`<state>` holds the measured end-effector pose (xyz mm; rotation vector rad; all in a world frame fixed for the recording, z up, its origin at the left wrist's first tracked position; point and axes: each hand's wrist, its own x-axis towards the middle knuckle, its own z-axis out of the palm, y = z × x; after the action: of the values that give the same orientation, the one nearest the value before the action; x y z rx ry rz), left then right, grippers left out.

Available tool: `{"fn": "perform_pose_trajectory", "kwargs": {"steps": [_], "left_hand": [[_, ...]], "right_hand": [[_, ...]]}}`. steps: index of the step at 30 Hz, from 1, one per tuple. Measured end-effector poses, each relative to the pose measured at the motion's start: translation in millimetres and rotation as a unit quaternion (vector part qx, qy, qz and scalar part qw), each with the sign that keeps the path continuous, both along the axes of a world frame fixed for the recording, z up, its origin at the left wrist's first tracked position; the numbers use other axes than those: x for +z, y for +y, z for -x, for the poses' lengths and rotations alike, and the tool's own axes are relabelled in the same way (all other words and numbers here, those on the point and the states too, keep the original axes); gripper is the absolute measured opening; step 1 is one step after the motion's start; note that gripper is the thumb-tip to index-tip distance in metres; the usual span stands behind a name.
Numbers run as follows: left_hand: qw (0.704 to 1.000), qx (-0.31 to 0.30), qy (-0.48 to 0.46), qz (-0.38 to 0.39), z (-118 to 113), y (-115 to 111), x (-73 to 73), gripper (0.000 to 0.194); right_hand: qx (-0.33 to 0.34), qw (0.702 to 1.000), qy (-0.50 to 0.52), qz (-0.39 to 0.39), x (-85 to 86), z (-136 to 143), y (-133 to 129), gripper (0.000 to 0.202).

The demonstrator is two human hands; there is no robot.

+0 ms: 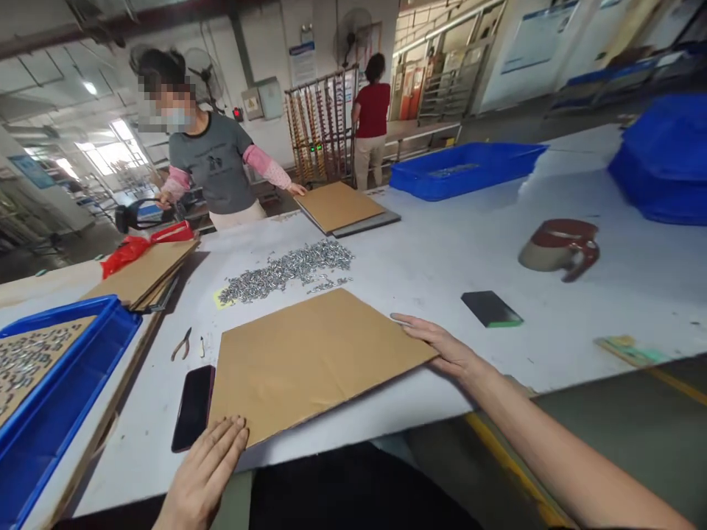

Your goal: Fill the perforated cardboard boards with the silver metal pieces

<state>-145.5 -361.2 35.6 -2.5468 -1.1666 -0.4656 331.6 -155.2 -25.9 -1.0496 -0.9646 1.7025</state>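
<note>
A brown cardboard sheet (314, 361) lies in front of me, its right side raised a little off the white table. My left hand (207, 464) holds the near left corner, fingers laid over the top and thumb hidden. At the right edge, my right hand (442, 346) grips the sheet, with its fingers along the side. Beside the left hand is a dark phone (194, 407). Pliers (182, 344) and a small white-handled tool (202, 347) lie behind the phone. Past the sheet's far edge spreads a heap of small shiny metal parts (287, 271).
A blue tray (115, 353) with metal parts on cardboard stands left. Stacked cardboard (149, 274) lies behind it. Across the table, a masked co-worker (218, 158) touches another cardboard stack (338, 205). A blue bin (425, 184), a brown-lidded jug (557, 244) and a black-green block (491, 308) are right.
</note>
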Motion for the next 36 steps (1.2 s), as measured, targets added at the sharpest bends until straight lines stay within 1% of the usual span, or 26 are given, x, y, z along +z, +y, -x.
{"fn": "perform_pose_trajectory", "kwargs": {"steps": [2,4,5,7,8,9,10,11,13,14,15,16,18,19,21,22,24,25,27,28,29,31,33,35,36], "left_hand": [[0.999,0.007,-0.027,0.027,1,-7,-30.1,0.055],[0.998,0.003,-0.052,0.045,2,-11,-52.8,0.055],[0.997,0.003,-0.06,0.053,3,-12,-61.1,0.053],[0.995,0.015,-0.066,0.075,3,-7,-73.0,0.051],[0.994,0.03,-0.066,0.086,3,-1,-77.5,0.051],[0.992,0.05,-0.067,0.093,1,8,-81.5,0.053],[0.991,0.072,-0.069,0.093,-1,20,-85.7,0.054],[0.989,0.096,-0.073,0.087,-5,34,-90.3,0.055],[0.986,0.133,-0.072,0.067,-17,68,-101.7,0.057],[0.984,0.151,-0.066,0.062,-25,86,-108.6,0.059],[0.983,0.163,-0.058,0.062,-33,104,-116.0,0.062],[0.983,0.164,-0.047,0.067,-40,120,-123.8,0.063],[0.985,0.154,-0.029,0.072,-50,149,-138.0,0.064],[0.986,0.148,-0.02,0.073,-51,162,-143.6,0.065],[0.988,0.139,-0.009,0.074,-44,182,-149.6,0.066],[0.988,0.135,-0.006,0.076,-38,191,-149.6,0.066],[0.989,0.122,-0.004,0.088,-24,205,-143.3,0.066],[0.988,0.115,-0.005,0.1,-19,211,-137.5,0.068],[0.986,0.108,-0.011,0.129,-19,222,-122.5,0.077],[0.983,0.109,-0.018,0.143,-25,227,-115.0,0.082],[0.981,0.118,-0.03,0.152,-35,233,-108.5,0.08],[0.978,0.128,-0.056,0.155,-61,244,-101.9,0.064],[0.977,0.137,-0.071,0.145,-89,254,-106.5,0.061],[0.977,0.153,-0.07,0.135,-110,261,-121.0,0.058],[0.978,0.155,-0.068,0.124,-115,263,-130.3,0.056]], "right_hand": [[0.008,0.998,-0.064,-0.011,-4.2,-6,-14,0.065],[0.023,0.993,-0.115,-0.028,-9.5,-13,-31,0.071],[0.028,0.989,-0.142,-0.04,-13.3,-18,-39,0.073],[0.034,0.975,-0.209,-0.063,-23.3,-30,-54,0.074],[0.036,0.964,-0.252,-0.078,-28.8,-35,-59,0.071],[0.036,0.946,-0.306,-0.099,-34.1,-40,-63,0.067],[0.025,0.919,-0.373,-0.124,-38.4,-44,-64,0.062],[0.002,0.881,-0.447,-0.155,-41.2,-46,-63,0.059],[-0.062,0.78,-0.581,-0.226,-42.1,-43,-54,0.054],[-0.086,0.732,-0.624,-0.26,-40.9,-37,-48,0.054],[-0.094,0.698,-0.648,-0.288,-39.4,-28,-41,0.055],[-0.083,0.679,-0.659,-0.311,-38.6,-16,-33,0.056],[-0.015,0.671,-0.666,-0.327,-42.0,13,-19,0.06],[0.022,0.669,-0.669,-0.323,-46.7,29,-12,0.061],[0.073,0.668,-0.671,-0.313,-60.1,56,-2,0.061],[0.08,0.669,-0.67,-0.312,-66.7,66,4,0.06],[0.092,0.676,-0.663,-0.309,-74.3,78,21,0.06],[0.099,0.682,-0.658,-0.304,-73.8,82,34,0.062],[0.113,0.696,-0.651,-0.281,-64.6,86,70,0.072],[0.116,0.702,-0.652,-0.262,-57.3,90,91,0.079],[0.107,0.708,-0.655,-0.243,-49.8,95,114,0.087],[0.1,0.714,-0.665,-0.194,-38.0,114,158,0.101],[0.105,0.713,-0.674,-0.161,-33.7,144,193,0.11],[0.103,0.709,-0.681,-0.154,-36.4,179,217,0.108],[0.099,0.71,-0.68,-0.152,-39.0,196,226,0.105]]}}
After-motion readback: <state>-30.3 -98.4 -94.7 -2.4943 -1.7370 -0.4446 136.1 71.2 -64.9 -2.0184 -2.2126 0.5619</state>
